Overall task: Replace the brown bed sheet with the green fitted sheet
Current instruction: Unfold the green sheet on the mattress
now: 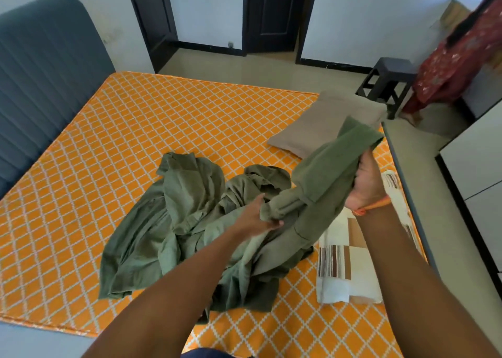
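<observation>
Left hand [256,216] grip pinches green fitted sheet [173,222]; right hand [365,184] grip lifts folded end; rest heaped on mattress [135,118].

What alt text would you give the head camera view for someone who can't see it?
Both hands hold a crumpled green fitted sheet over a bare orange diamond-patterned mattress: the left hand grips a bunched fold, the right hand lifts another part higher. A beige pillow and a striped pillow lie on the mattress's right side.
</observation>
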{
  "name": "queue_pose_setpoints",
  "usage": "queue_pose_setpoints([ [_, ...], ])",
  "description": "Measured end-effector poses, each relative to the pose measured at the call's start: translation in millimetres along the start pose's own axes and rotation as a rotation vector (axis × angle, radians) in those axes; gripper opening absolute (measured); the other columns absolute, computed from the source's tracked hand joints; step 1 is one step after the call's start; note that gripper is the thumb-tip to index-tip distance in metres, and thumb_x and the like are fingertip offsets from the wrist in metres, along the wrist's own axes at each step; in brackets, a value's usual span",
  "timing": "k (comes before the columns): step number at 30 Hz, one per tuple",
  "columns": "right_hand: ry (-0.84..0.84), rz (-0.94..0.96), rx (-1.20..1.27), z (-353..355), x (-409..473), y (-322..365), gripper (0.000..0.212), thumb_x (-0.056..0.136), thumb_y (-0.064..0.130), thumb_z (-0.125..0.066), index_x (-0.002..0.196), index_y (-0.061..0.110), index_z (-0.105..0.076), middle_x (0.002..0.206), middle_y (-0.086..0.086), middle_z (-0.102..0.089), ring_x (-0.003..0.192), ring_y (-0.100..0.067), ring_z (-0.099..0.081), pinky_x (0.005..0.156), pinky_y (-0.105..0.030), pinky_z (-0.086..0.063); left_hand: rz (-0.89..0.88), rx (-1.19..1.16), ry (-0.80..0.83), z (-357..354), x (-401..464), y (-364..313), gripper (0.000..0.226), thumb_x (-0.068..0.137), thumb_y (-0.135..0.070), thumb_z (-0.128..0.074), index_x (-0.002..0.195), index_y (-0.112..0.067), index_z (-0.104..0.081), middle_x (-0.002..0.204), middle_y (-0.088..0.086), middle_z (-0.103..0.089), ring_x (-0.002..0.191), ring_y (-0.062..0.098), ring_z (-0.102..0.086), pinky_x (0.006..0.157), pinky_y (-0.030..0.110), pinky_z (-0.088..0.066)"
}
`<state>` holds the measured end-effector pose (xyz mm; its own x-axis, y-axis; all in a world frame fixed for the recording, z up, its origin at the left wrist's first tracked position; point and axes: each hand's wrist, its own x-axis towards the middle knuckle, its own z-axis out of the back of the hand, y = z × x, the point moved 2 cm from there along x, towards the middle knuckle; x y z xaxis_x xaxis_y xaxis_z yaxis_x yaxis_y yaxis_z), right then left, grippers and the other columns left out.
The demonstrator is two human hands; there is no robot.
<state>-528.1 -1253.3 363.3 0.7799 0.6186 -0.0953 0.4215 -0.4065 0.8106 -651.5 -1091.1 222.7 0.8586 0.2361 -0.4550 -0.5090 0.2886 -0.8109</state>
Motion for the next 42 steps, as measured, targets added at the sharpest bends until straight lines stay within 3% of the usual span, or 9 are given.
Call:
queue_pose_setpoints([
  [6,-0.004,-0.035,0.005,-5.5,0.1,-1.1,0.042,0.094,0.049,-0.047,0.103,0.019,-0.075,0.107,-0.007,-0.073,0.103,-0.023,-0.068,0.093,-0.042,-0.055,0.056,-0.28,0.134,2.1,-1.5,-18.4,0.029,0.095,-0.029,-0.065,0.12,-0.015,-0.067,0.115,-0.003,-0.069,0.111,0.014,-0.062,0.102,0.028,-0.044],
  [9,-0.171,0.07,-0.819,15.0,11.9,3.6,0.025,0.081,0.022,-0.071,0.104,0.012,-0.072,0.101,-0.01,-0.073,0.099,-0.029,-0.067,0.088,-0.041,-0.052,0.0,-0.396,0.11,21.8,-10.9,-38.0,0.02,0.095,-0.015,-0.063,0.112,-0.007,-0.071,0.105,0.005,-0.075,0.098,0.019,-0.071,0.093,0.031,-0.055],
  [11,-0.2,0.052,-1.386,26.0,17.4,-2.7,0.069,0.075,0.015,-0.067,0.14,0.012,-0.045,0.128,-0.017,-0.057,0.119,-0.033,-0.056,0.096,-0.043,-0.047,-0.077,-0.37,0.051,36.4,-14.5,-55.2,0.019,0.094,-0.015,-0.063,0.106,-0.002,-0.07,0.101,0.01,-0.075,0.097,0.025,-0.072,0.093,0.036,-0.056],
  [15,0.297,-0.03,-1.26,-8.9,1.7,-43.8,0.129,0.062,0.027,-0.081,0.151,0.051,0.01,0.159,0.003,-0.009,0.149,-0.021,-0.016,0.113,-0.04,-0.036,-0.246,-0.237,0.081,55.8,-28.1,-97.3,0.013,0.086,-0.016,-0.061,0.092,-0.005,-0.063,0.08,0.002,-0.065,0.077,0.018,-0.063,0.076,0.031,-0.056],
  [19,0.196,0.31,-1.155,-42.3,7.7,-60.7,0.069,0.063,0.023,-0.093,0.122,0.028,-0.059,0.108,0.006,-0.065,0.101,-0.005,-0.062,0.086,-0.03,-0.054,-0.328,-0.163,0.122,82.4,-50.1,-104.8,0.015,0.08,-0.01,-0.063,0.094,-0.016,-0.061,0.076,-0.005,-0.064,0.07,0.011,-0.06,0.067,0.025,-0.05],
  [22,0.045,0.497,-1.222,-45.9,17.0,-55.3,0.02,0.071,0.009,-0.081,0.087,0.01,-0.069,0.08,0.0,-0.068,0.076,-0.012,-0.062,0.068,-0.032,-0.05,-0.222,0.08,-0.05,95.6,-50.2,-65.0,0.043,0.072,-0.013,-0.076,0.109,-0.015,-0.055,0.093,0.002,-0.064,0.087,0.019,-0.061,0.076,0.035,-0.051],
  [29,-0.323,0.501,-0.74,-37.3,19.8,-10.1,0.027,0.072,-0.007,-0.061,0.073,0.02,-0.064,0.064,0.02,-0.063,0.061,0.011,-0.056,0.063,-0.018,-0.047,0.181,0.415,-0.31,58.5,-35.1,65.3,0.025,0.086,-0.037,-0.062,0.099,-0.016,-0.069,0.093,0.008,-0.07,0.092,0.03,-0.066,0.075,0.037,-0.053],
  [34,-0.471,0.317,-1.03,5.6,15.0,-7.5,0.009,0.077,0.0,-0.073,0.083,0.006,-0.069,0.081,-0.005,-0.064,0.085,-0.025,-0.066,0.075,-0.042,-0.051,0.312,0.081,-0.689,93.4,-49.0,102.4,0.021,0.082,-0.004,-0.051,0.094,-0.006,-0.069,0.092,0.018,-0.068,0.095,0.038,-0.064,0.071,0.034,-0.043],
  [42,0.391,-0.008,-1.174,-61.1,-2.1,-78.3,0.122,0.053,0.021,-0.097,0.148,0.035,-0.021,0.124,0.008,-0.056,0.109,-0.008,-0.057,0.094,-0.027,-0.05,-0.398,0.175,-0.354,85.4,-59.5,-63.2,0.025,0.073,-0.005,-0.048,0.091,-0.013,-0.062,0.08,-0.004,-0.061,0.079,0.018,-0.058,0.064,0.026,-0.041],
])
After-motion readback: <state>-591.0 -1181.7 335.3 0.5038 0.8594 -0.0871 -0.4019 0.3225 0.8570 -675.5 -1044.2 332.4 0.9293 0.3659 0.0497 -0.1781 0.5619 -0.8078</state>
